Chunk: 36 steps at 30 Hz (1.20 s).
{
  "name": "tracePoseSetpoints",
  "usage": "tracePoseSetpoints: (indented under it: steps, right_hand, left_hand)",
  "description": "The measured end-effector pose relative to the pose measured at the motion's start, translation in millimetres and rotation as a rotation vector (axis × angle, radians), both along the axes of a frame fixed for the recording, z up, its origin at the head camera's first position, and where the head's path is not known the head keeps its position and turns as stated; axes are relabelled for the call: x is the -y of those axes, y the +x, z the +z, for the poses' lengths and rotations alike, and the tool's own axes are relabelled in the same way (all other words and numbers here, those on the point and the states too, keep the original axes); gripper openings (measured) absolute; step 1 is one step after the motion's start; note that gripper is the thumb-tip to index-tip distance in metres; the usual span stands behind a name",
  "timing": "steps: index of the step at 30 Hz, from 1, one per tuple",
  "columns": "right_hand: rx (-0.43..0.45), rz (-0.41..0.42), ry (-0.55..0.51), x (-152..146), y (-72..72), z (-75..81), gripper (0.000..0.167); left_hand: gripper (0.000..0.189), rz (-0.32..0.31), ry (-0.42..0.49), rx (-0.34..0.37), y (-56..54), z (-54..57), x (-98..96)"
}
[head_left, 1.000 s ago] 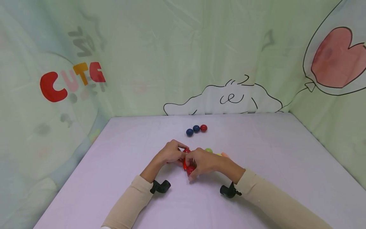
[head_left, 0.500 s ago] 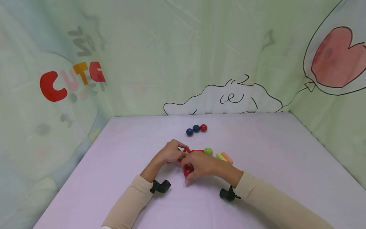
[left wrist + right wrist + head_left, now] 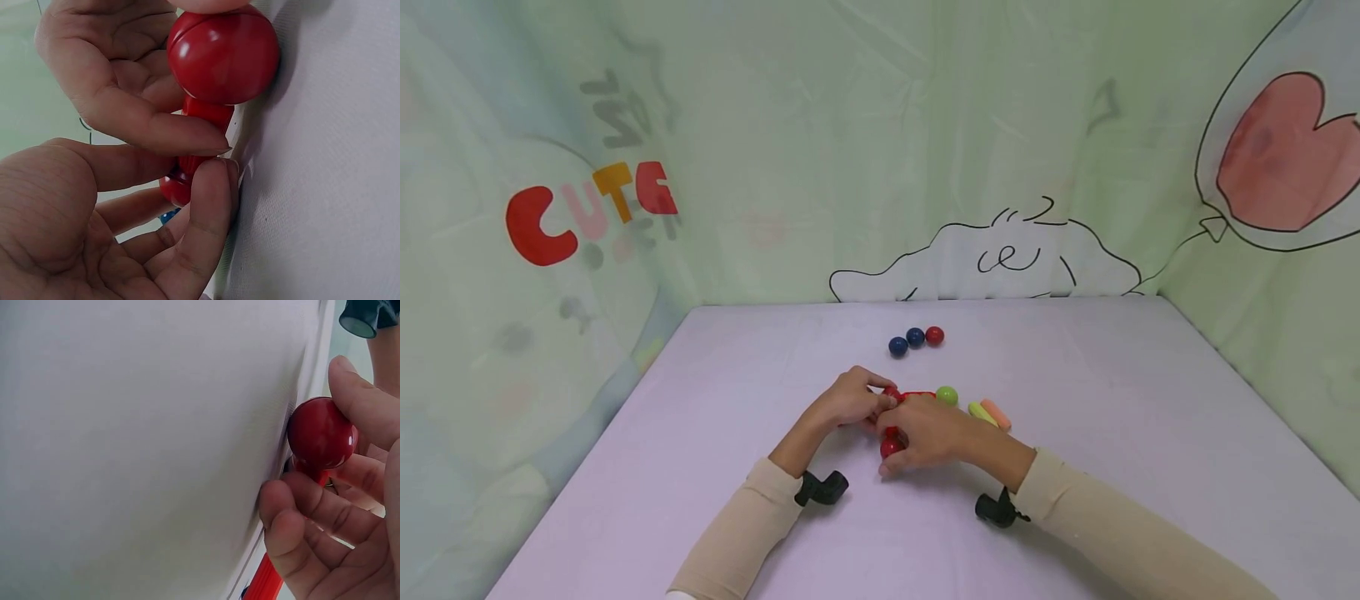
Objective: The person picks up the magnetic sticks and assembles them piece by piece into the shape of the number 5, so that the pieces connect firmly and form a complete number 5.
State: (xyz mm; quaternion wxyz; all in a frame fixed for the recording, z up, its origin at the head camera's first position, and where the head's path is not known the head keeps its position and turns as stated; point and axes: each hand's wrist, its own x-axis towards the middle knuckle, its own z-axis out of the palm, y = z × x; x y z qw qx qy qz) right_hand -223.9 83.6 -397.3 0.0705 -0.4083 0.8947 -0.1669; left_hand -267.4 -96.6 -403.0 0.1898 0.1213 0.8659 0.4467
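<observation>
Both hands meet over a red toy-like joined piece on the table. In the head view my left hand (image 3: pixel 850 400) pinches the far end, where a red ball (image 3: pixel 891 392) shows at its fingertips. A short red rod (image 3: pixel 209 112) runs from there to a larger-looking near red ball (image 3: pixel 224 56); my left thumb and finger grip its far part. My right hand (image 3: pixel 928 429) holds that near red ball, thumb on one side and fingers curled around the rod side. The rod's middle is mostly hidden by fingers. Another red rod (image 3: pixel 919 394) shows behind my right hand, beside a green ball (image 3: pixel 947 396).
A yellow-green stick (image 3: pixel 979 412) and an orange stick (image 3: pixel 996 414) lie right of the green ball, near my right wrist. Farther back, two blue balls (image 3: pixel 898 347) and a red ball (image 3: pixel 934 336) sit in a row. Fabric walls (image 3: pixel 760 208) stand behind the table (image 3: pixel 1075 367).
My right hand has shifted slightly left and toward me, along with the near red ball. This uncovers the other red rod, green ball and sticks. My left hand stays almost in place.
</observation>
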Motion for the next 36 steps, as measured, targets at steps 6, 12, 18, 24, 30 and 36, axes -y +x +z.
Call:
tracePoseSetpoints:
  steps: [6, 12, 18, 24, 30, 36]
  right_hand:
    - [0.047, -0.036, 0.006, -0.7, 0.5, 0.1, 0.049]
    - [0.064, -0.052, 0.017, 1.1, -0.2, -1.4, 0.055]
    - [0.052, -0.018, -0.007, -0.1, 0.1, -1.4, 0.053]
    - [0.039, 0.004, 0.01, -0.6, 0.3, -1.5, 0.051]
    - [0.011, 0.031, 0.04, -3.3, 1.8, 0.0, 0.049]
    - [0.033, 0.048, 0.041, -10.5, 3.7, 5.8, 0.053]
  left_hand:
    - [0.034, -0.004, -0.014, -0.006, 0.3, 1.4, 0.4]
    - [0.033, -0.004, -0.021, -0.02, -0.6, 1.1, 1.0]
    - [0.032, -0.007, -0.038, -0.036, -0.7, 2.9, 1.2]
    - [0.032, -0.012, -0.051, -0.057, -2.5, 0.1, 2.3]
    - [0.03, 0.0, -0.059, -0.095, -4.8, -4.0, 0.3]
    - [0.027, -0.001, -0.054, -0.111, -7.0, -4.7, -1.7]
